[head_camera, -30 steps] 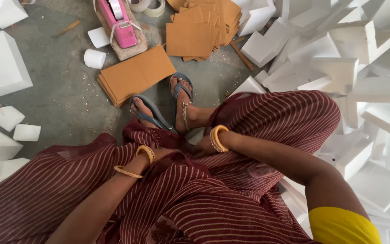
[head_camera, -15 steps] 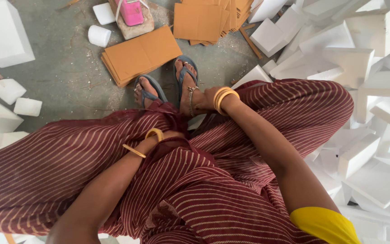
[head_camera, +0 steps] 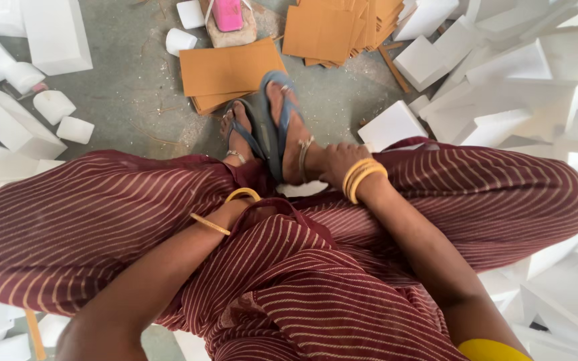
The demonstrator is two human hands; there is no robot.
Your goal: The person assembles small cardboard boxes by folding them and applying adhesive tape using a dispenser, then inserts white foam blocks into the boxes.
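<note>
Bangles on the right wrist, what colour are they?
The bangles are yellow-gold, stacked at the wrist of the right hand by the ankle; the head view shows them best.

The two feet in sandals (head_camera: 272, 130) rest on the floor between the person's knees. Just ahead of them lies a stack of cardboard sheets (head_camera: 230, 72), with a larger cardboard pile (head_camera: 342, 28) to its right. Foam blocks (head_camera: 503, 73) crowd the right side; more foam pieces (head_camera: 31, 100) lie on the left
</note>
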